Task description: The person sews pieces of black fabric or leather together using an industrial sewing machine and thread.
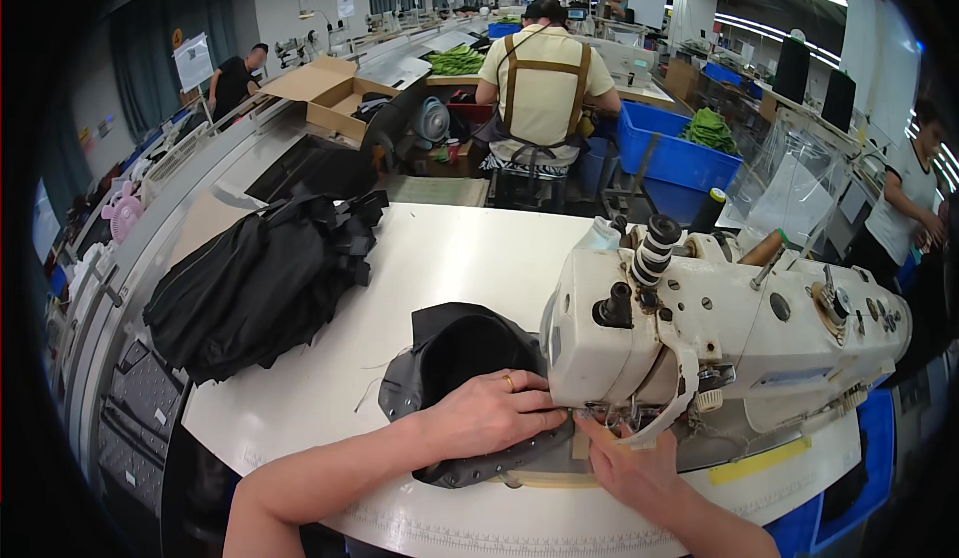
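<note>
My left hand (494, 413) grips the edge of a black fabric piece (430, 338), fingers together and curved over it. The piece forms a rounded opening, with small eyelets along its near rim, and lies beside the needle area of a white industrial sewing machine (739, 338). My right hand (629, 463) is at the presser foot, fingers bent and close together; what they hold is partly hidden by the machine. A heap of black sewn fabric pieces (250, 298) rests at the left of the white worktable (479, 238).
A co-worker (539, 98) sits ahead with their back to me, beside a blue bin (669, 173) of green pieces. Another person (899, 208) stands at the right, another (230, 83) at the far left. An open cardboard box (335, 108) sits behind the table. Another blue bin (874, 458) is at lower right.
</note>
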A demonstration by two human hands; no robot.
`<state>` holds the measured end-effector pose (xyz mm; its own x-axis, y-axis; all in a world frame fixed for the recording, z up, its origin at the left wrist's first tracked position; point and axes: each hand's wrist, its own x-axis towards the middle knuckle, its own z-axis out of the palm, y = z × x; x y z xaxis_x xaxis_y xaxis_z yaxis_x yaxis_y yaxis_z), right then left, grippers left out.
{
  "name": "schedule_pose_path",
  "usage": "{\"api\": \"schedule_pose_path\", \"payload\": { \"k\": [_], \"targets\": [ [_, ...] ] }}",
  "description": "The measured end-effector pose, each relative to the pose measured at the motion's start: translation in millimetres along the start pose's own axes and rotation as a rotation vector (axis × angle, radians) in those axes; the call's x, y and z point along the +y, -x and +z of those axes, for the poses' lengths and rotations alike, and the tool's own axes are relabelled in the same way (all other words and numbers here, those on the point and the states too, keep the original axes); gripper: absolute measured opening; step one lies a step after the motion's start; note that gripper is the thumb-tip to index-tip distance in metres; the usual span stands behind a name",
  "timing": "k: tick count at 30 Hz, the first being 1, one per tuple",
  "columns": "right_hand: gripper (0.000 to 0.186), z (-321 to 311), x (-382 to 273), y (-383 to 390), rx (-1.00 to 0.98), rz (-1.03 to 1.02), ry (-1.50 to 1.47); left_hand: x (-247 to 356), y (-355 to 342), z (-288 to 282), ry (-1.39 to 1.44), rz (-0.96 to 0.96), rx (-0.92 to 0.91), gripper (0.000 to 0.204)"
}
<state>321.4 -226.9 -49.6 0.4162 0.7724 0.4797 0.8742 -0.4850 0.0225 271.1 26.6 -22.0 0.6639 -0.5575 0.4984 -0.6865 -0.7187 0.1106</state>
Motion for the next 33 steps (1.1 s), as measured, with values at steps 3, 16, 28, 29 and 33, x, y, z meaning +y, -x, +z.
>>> {"api": "schedule_pose_path", "payload": {
  "k": [3,16,28,29,33],
  "targets": [
    [0.041,0.0,1.5,-2.9,0.048,-0.021,-0.067,1.2,-4.5,-8.8,0.011,-0.012,-0.065,0.028],
    [0.039,-10.2,-0.6,-4.4,0.086,-0.104,-0.156,60.8,14.0,-2.9,-0.152,-0.259,-0.126,0.037],
    [0.045,-3.9,-1.5,-0.3,-0.008,-0.027,-0.142,42.2,5.4,-2.2,-0.118,-0.229,-0.131,0.039],
    [0.045,-2.8,-1.8,0.4,0.003,-0.023,-0.143,41.8,4.8,-2.1,-0.118,-0.229,-0.133,0.039],
    [0.046,-3.0,-3.9,2.2,-0.015,0.002,-0.101,40.2,2.5,-1.9,-0.107,-0.261,-0.131,0.035]
  ]
}}
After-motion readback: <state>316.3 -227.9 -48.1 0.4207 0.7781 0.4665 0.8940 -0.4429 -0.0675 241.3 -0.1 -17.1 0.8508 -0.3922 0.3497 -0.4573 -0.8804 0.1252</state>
